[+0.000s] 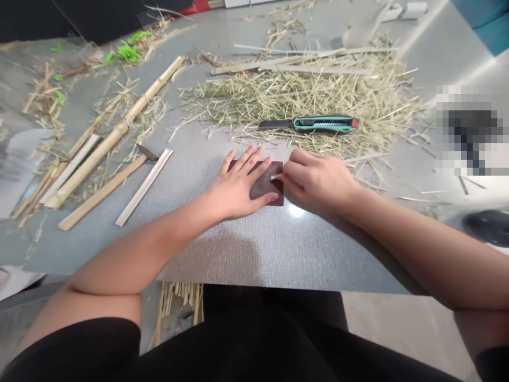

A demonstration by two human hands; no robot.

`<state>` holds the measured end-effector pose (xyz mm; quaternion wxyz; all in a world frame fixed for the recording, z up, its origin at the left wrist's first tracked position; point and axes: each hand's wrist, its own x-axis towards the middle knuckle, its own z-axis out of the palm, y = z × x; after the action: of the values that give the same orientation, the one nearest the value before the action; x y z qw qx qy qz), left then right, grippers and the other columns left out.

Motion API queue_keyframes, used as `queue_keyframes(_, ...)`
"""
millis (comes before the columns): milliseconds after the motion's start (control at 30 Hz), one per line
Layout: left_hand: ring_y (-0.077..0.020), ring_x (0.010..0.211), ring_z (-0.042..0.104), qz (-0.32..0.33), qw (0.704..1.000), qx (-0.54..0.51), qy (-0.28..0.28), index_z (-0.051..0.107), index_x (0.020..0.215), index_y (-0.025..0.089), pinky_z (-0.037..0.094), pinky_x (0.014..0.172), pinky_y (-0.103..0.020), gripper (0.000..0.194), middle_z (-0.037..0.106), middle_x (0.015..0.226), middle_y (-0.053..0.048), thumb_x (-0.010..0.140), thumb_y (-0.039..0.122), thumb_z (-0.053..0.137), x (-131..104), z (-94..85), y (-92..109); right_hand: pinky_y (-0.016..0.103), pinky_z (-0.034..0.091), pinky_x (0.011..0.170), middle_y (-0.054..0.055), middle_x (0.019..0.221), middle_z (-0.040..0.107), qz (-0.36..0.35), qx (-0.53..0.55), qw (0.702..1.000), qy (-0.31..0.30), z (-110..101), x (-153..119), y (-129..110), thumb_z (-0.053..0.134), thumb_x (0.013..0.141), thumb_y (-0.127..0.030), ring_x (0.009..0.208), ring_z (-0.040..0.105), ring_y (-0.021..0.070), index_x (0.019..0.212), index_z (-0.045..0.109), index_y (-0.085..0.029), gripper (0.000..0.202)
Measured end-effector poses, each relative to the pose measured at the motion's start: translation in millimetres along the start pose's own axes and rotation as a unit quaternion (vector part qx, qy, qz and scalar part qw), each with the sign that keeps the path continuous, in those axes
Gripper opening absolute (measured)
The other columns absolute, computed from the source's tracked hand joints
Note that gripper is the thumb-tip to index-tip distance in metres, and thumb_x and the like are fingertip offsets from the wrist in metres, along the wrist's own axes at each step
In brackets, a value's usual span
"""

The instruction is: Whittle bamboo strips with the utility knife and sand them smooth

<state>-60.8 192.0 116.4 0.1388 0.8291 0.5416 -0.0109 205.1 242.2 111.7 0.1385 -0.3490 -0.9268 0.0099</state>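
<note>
My left hand (240,185) lies flat with its fingers spread over a dark reddish-brown sheet (260,188), which looks like sandpaper, on the grey table. At the sheet's right edge, my right hand (314,178) is closed in a pinch around a small pale strip (275,176). The strip's tip shows over the sheet; the rest is hidden by the fingers. Just beyond my right hand, a green and black utility knife (326,124) rests along the near edge of a heap of pale shavings (334,90), its dark blade pointing left.
On the left of the table (214,254) lie a long bamboo pole (119,132), a wooden-handled tool with a dark metal head (105,191) and a split pale strip (143,188). Green scraps (129,51) are at the back left. A black rounded object (488,227) sits at the right.
</note>
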Motion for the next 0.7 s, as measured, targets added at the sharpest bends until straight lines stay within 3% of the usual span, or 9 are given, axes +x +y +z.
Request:
queue_keyframes(133,-0.0317,0.195,0.003,-0.009,1.000,0.006,0.015,0.021,0.200,0.018,-0.006,0.158,-0.060,0.111,0.007,0.208,-0.009,0.117,0.084,0.053,0,2.7,1,0.039,0.028,0.075,0.011,0.116,0.071,-0.024,-0.011,1.000,-0.002,-1,0,-2,0.051,0.117,-0.033,0.082,0.046,0.0172,0.112,0.081,-0.017,0.034)
queue_keyframes(233,-0.0311,0.195,0.004,-0.027,1.000,0.007,0.013,0.016,0.200,0.012,-0.003,0.159,-0.059,0.119,0.007,0.208,-0.010,0.115,0.087,0.052,0,2.8,3,0.045,0.037,0.098,0.013,0.120,0.070,-0.004,-0.038,0.999,0.034,-1,0,-1,0.050,0.117,-0.027,0.092,0.051,0.0197,0.112,0.084,-0.019,0.035)
queue_keyframes(333,-0.0299,0.195,0.005,-0.029,1.000,0.003,0.003,0.020,0.199,0.011,0.000,0.159,-0.059,0.120,0.007,0.207,-0.009,0.114,0.089,0.051,0,2.0,3,0.053,0.033,0.114,0.013,0.124,0.066,-0.010,-0.039,0.998,0.049,0,0,0,0.051,0.116,-0.023,0.097,0.052,0.0206,0.114,0.086,-0.023,0.035)
queue_keyframes(500,-0.0340,0.195,0.006,-0.032,0.999,-0.005,0.012,0.023,0.200,0.019,0.001,0.159,-0.062,0.118,0.006,0.208,-0.009,0.113,0.091,0.054,1,1.6,1,0.054,0.030,0.114,0.013,0.121,0.061,0.016,-0.019,0.998,0.062,4,2,6,0.048,0.119,-0.029,0.101,0.051,0.0220,0.106,0.082,-0.020,0.037)
queue_keyframes(700,-0.0363,0.195,0.006,-0.042,0.999,0.005,0.006,0.029,0.199,0.024,0.000,0.158,-0.068,0.120,0.005,0.208,-0.008,0.109,0.098,0.056,2,-0.5,0,0.052,0.030,0.113,0.011,0.119,0.063,0.005,-0.015,0.998,0.056,7,2,11,0.046,0.124,-0.034,0.100,0.051,0.0209,0.110,0.082,-0.021,0.040)
